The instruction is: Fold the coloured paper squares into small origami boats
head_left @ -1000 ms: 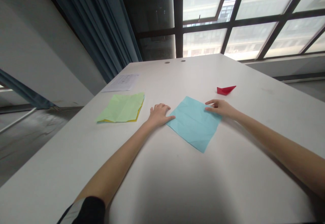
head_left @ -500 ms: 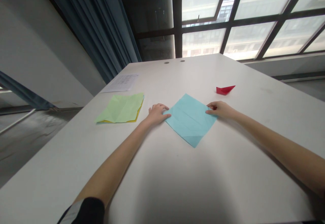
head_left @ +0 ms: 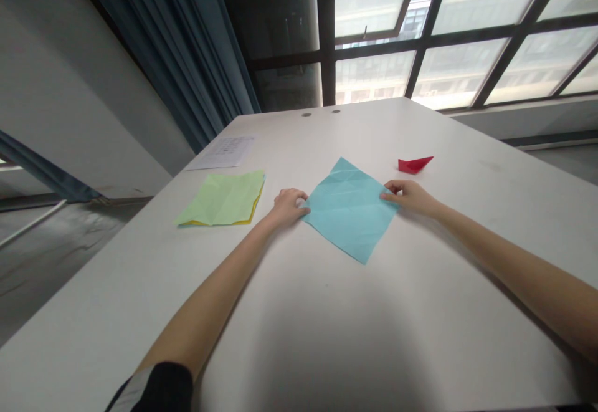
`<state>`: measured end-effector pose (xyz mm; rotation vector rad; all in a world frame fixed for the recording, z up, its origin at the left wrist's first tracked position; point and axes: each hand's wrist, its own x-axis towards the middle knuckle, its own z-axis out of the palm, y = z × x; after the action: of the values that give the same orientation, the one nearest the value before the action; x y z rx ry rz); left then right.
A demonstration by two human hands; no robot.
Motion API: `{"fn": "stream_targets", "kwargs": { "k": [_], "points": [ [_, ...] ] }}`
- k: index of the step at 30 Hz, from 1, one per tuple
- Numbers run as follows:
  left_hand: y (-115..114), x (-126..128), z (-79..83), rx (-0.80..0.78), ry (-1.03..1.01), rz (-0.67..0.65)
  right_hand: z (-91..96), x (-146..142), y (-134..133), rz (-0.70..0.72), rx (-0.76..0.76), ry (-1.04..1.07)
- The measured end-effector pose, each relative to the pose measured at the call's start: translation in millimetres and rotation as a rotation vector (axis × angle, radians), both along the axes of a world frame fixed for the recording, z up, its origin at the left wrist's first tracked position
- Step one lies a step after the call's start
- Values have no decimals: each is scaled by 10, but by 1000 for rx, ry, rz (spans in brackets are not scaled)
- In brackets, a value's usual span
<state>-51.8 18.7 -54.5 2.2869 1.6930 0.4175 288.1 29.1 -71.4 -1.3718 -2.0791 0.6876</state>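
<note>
A light blue sheet of paper (head_left: 350, 209), creased and turned like a diamond, lies between my hands with one corner toward me. My left hand (head_left: 289, 206) pinches its left corner between thumb and fingers. At the opposite corner, my right hand (head_left: 408, 197) grips the paper the same way. Just beyond my right hand sits a small folded red paper boat (head_left: 415, 164). To the left of my left hand rests a stack of coloured paper (head_left: 224, 200), light green on top with yellow and blue edges below.
The white table (head_left: 299, 337) stretches toward the windows. A printed white sheet (head_left: 224, 153) lies near its left edge. Two round inserts are set in the far end. A blue curtain (head_left: 182, 44) hangs behind on the left.
The blue paper has shifted slightly away from me, its far corner higher and its near corner a little to the right. My right hand has moved slightly farther away. Both hands keep their hold.
</note>
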Motion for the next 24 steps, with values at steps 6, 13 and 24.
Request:
{"fn": "stream_targets", "kwargs": {
  "k": [6,13,24],
  "points": [
    [-29,-8,47,32,-49,-42,21,40,-15,52,43,-26],
    [-4,-61,-12,91,-72,-70,-64,145,7,88,83,-166],
    [20,-115,-60,192,-2,-122,-46,176,29,280,320,-234]
  ]
}}
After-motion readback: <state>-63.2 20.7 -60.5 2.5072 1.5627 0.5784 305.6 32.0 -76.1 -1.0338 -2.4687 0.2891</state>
